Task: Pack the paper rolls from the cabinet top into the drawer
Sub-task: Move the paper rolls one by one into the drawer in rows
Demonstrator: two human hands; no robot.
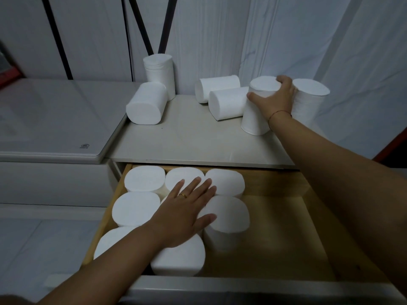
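Several white paper rolls stand upright in the left half of the open wooden drawer (pixel 286 227). My left hand (pixel 187 212) lies flat, fingers spread, on top of the rolls (pixel 136 208) there. On the cabinet top (pixel 187 137) my right hand (pixel 275 97) grips an upright paper roll (pixel 257 111), slightly tilted. Behind it stands another roll (pixel 310 100). Two rolls (pixel 229 104) lie on their sides in the middle. At the back left one roll (pixel 159 75) stands upright and one roll (pixel 146 104) leans on its side.
The drawer's right half shows bare wooden floor. A white appliance lid (pixel 55 119) sits left of the cabinet, level with its top. White sheeting (pixel 286 40) hangs behind the cabinet. The drawer's grey front edge (pixel 242 287) is nearest me.
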